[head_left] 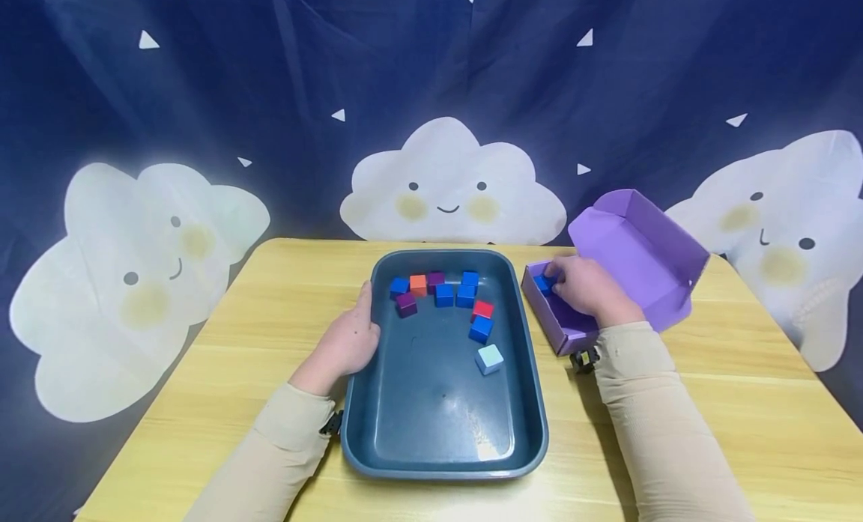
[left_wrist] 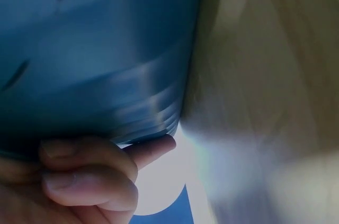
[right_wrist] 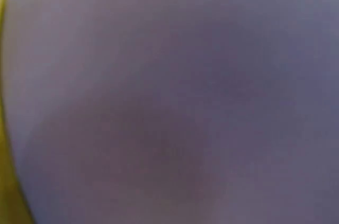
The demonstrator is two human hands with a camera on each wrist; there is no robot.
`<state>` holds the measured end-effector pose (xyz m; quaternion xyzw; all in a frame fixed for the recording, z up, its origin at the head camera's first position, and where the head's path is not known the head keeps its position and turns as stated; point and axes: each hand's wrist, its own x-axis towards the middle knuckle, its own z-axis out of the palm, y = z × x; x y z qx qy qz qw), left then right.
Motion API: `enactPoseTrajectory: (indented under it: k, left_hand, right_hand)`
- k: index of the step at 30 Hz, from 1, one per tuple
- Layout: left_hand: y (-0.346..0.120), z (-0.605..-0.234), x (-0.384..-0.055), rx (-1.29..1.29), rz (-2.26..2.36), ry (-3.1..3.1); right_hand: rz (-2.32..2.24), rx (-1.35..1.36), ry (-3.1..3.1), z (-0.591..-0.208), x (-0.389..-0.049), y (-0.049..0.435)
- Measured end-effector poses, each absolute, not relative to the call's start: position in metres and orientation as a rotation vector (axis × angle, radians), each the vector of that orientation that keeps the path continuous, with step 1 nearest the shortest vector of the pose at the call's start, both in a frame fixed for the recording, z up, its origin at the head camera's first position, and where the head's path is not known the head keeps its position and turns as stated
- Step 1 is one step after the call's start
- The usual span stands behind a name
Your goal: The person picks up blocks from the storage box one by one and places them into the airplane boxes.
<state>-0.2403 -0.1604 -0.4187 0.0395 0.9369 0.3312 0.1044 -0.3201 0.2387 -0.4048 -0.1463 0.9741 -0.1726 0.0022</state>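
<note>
A dark blue-grey tray [head_left: 445,425] lies in the middle of the table, with several small cubes towards its far end. Among them are a red cube [head_left: 482,310], an orange cube [head_left: 418,284] and a pale blue cube [head_left: 489,359]. My left hand [head_left: 347,338] grips the tray's left rim, and its curled fingers [left_wrist: 90,184] show against the outer wall in the left wrist view. Inside the open purple box [head_left: 549,323], my right hand [head_left: 586,286] pinches a blue cube [head_left: 543,284]; its fingertips are partly hidden. The right wrist view is a blur.
The box's raised lid [head_left: 640,260] leans out to the right behind my right hand. A wooden table [head_left: 256,335] carries everything, and a dark blue curtain [head_left: 431,58] with smiling clouds hangs behind its far edge.
</note>
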Motion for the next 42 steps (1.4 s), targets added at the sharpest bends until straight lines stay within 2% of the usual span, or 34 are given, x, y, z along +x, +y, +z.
enactPoseTrajectory:
  k: [8,14,21,31,37,42]
  left_hand:
    - [-0.161,-0.419,-0.242,0.111,0.977,2.765]
    - [-0.161,-0.42,-0.242,0.103,0.99,2.755]
    - [-0.162,-0.418,-0.243,0.11,0.993,2.756]
    - [-0.16,-0.42,-0.24,0.111,1.004,2.749]
    - [-0.162,-0.421,-0.241,0.106,0.98,2.769]
    - [-0.161,-0.42,-0.241,0.124,0.96,2.786]
  right_hand:
    - [-0.525,-0.509,3.071,-0.367,-0.308,0.22]
    - [-0.491,-0.579,3.072,-0.337,-0.297,0.191]
    - [-0.428,-0.667,3.04,-0.322,-0.296,0.145]
    - [-0.327,-0.864,2.947,-0.328,-0.302,0.077]
    - [-0.243,-0.999,2.915,-0.344,-0.307,0.041]
    - [-0.174,-0.981,2.88,-0.363,-0.31,0.024]
